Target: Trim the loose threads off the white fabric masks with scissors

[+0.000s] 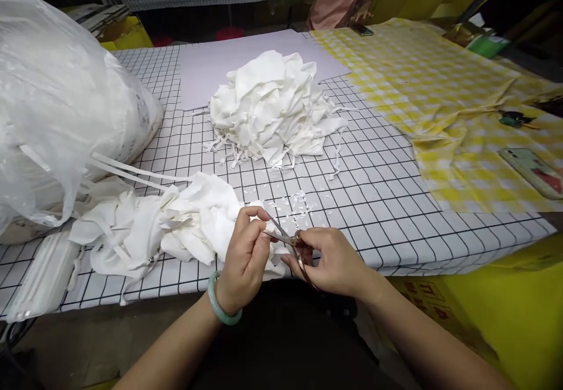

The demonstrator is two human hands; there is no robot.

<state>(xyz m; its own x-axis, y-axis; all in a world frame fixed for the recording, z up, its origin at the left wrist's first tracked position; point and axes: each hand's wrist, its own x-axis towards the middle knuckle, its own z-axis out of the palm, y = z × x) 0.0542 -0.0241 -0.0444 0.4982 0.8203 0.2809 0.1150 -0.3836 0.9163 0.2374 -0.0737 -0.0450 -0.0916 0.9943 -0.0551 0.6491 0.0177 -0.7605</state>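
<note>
My right hand (332,258) grips a pair of scissors (288,239), its blades parted and pointing left toward my other hand. Closed in a pinch, my left hand (248,243) holds white fabric (271,267) beside the blades; the exact edge between the fingers is hidden. A green bangle (219,302) circles the left wrist. Left of that hand, white fabric pieces (197,214) with long straps lie bunched on the table. Small white clippings (297,205) are scattered just beyond the scissors.
A large heap of white fabric pieces (272,105) sits on the grid-patterned cloth (382,161). A bulging clear plastic bag (79,97) stands at left, near a white packet (44,275). Rightward are a yellow checked cloth (396,73) and a phone (532,170). Across the table is another person (338,3).
</note>
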